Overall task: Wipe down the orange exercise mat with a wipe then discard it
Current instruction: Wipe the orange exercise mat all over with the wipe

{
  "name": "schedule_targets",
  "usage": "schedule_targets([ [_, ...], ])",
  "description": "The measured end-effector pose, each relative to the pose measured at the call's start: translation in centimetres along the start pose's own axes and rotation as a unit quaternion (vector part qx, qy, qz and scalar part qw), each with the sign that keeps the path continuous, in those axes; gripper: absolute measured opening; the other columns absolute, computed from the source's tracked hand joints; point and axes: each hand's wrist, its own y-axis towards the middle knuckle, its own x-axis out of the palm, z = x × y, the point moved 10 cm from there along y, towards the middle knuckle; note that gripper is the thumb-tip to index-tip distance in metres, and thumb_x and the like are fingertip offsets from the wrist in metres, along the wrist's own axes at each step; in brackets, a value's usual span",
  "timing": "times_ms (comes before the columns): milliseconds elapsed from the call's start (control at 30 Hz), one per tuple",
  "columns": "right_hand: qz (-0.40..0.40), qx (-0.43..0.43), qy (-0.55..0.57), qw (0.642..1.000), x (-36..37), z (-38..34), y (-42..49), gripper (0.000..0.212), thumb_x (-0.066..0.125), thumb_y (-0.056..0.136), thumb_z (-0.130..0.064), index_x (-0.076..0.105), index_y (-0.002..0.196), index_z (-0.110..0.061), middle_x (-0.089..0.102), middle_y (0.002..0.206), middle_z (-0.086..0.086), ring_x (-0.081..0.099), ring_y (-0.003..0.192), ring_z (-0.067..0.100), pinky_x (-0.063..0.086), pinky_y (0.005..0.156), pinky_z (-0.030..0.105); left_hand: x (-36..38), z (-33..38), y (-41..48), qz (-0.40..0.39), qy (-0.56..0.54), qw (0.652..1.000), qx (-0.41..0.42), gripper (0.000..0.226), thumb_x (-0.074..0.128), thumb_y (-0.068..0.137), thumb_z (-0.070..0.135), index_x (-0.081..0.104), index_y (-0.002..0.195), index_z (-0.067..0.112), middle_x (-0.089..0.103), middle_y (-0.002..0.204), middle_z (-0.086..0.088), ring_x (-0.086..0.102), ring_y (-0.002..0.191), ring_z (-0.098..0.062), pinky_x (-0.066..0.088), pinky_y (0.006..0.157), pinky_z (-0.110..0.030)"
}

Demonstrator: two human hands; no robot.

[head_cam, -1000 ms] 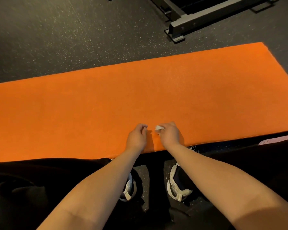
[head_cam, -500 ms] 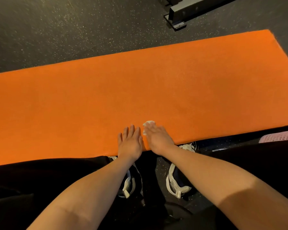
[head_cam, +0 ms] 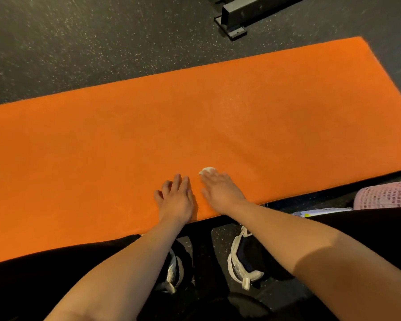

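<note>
The orange exercise mat lies across the dark speckled floor, its near edge just in front of my feet. My right hand presses flat on the mat near that edge, fingers straight, with a small white wipe showing beyond the fingertips; most of the wipe is hidden under the hand. Beside it, my left hand rests flat on the mat with fingers spread and holds nothing.
A black metal equipment frame stands on the floor beyond the mat's far edge. A pink mesh item lies at the right, next to the mat's near edge. My white-soled shoes sit below the mat.
Both hands went from curled around the wipe to flat on the mat. The right hand now presses the wipe down, and the left hand's fingers have spread a little.
</note>
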Motion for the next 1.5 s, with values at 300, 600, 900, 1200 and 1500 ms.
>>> schedule_targets([
  [300,0.014,0.057,0.097,0.993,0.5,-1.7,1.7,0.059,0.030,0.108,-0.034,0.017,0.162,-0.011,0.009,0.170,0.005,0.002,0.157,0.022,0.007,0.127,0.039,-0.1,-0.2,0.5,-0.010,-0.043,0.999,-0.009,0.051,0.018,0.107,0.042,0.020,0.157,0.036,0.010,0.167,0.009,0.012,0.147,-0.024,0.013,0.116,-0.053],
  [600,0.003,0.121,0.037,0.992,-1.0,3.9,2.9,0.060,0.023,0.110,-0.037,0.005,0.163,-0.017,-0.007,0.170,-0.002,-0.011,0.156,0.022,-0.004,0.126,0.044,0.0,-0.2,0.7,-0.017,-0.027,0.999,0.000,0.050,0.017,0.108,0.041,0.020,0.157,0.038,0.008,0.168,0.009,0.011,0.148,-0.025,0.012,0.117,-0.052],
  [900,-0.043,-0.072,0.030,0.996,0.8,-4.2,3.6,0.058,0.027,0.110,-0.035,0.010,0.163,-0.020,0.003,0.170,-0.005,-0.003,0.157,0.015,0.001,0.126,0.044,-1.6,-1.7,2.6,0.030,-0.113,0.991,-0.065,0.043,0.030,0.107,0.035,0.042,0.149,0.034,0.030,0.160,0.013,0.028,0.137,-0.024,0.022,0.105,-0.043],
  [1200,-0.006,0.152,0.056,0.987,-1.2,3.4,5.7,0.065,0.024,0.108,-0.042,0.004,0.162,-0.014,-0.012,0.170,0.001,-0.017,0.155,0.025,-0.008,0.124,0.049,-1.2,-0.9,3.5,0.010,-0.041,0.999,-0.019,0.049,0.028,0.107,0.032,0.022,0.156,0.037,0.008,0.167,0.010,0.014,0.144,-0.026,0.016,0.109,-0.050],
  [1500,-0.013,0.036,0.016,0.999,-1.7,1.9,6.8,0.059,0.024,0.108,-0.039,0.007,0.163,-0.024,-0.004,0.170,-0.007,-0.012,0.156,0.019,-0.008,0.123,0.054,-0.7,-1.0,5.4,0.009,-0.047,0.999,-0.020,0.051,0.024,0.108,0.040,0.017,0.158,0.035,0.008,0.168,0.010,0.010,0.148,-0.022,0.015,0.111,-0.053],
])
